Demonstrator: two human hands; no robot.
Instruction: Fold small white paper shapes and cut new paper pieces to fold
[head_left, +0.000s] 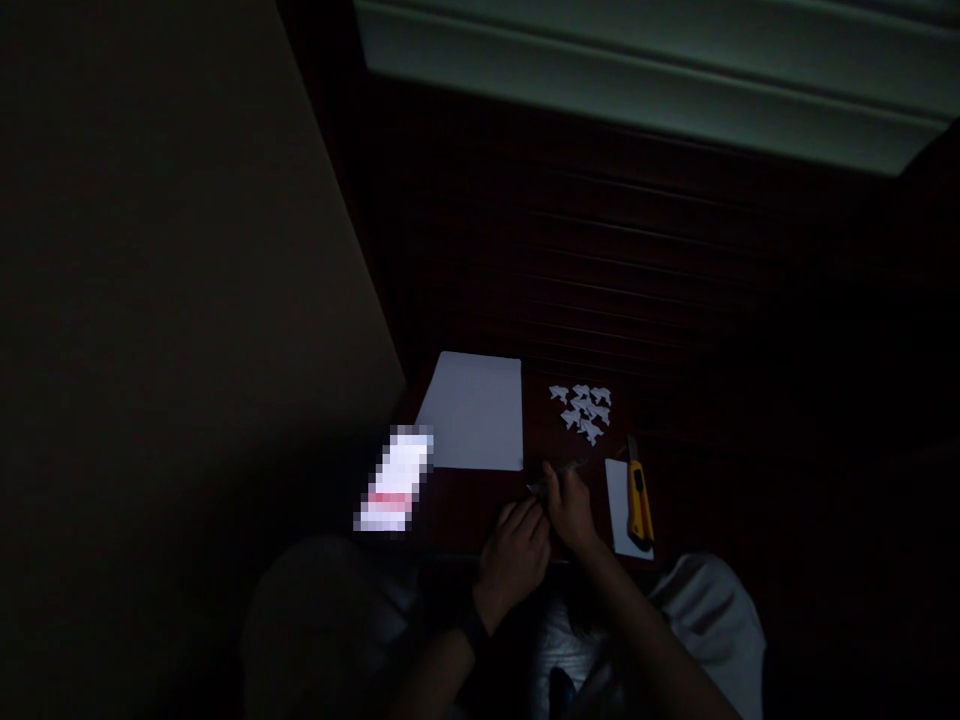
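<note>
In the dim head view, my left hand point(517, 545) and my right hand point(572, 510) meet at the table's near edge. Both have bent, closed fingers around a small, pale piece of folded paper point(536, 489), mostly hidden by the fingers. Beyond my right hand lies a group of several small folded white paper shapes point(589, 410). To its right, a yellow utility knife point(639, 505) with its blade out rests partly on a small stack of white paper point(619, 500). A large white sheet point(476, 410) lies flat at the back left.
A lit phone point(396, 482), its screen blurred out, sits at the table's left edge. The small dark table point(465, 510) stands between a wall point(187, 250) on the left and dark slatted panelling point(600, 240) behind. My knees point(709, 610) flank its near edge.
</note>
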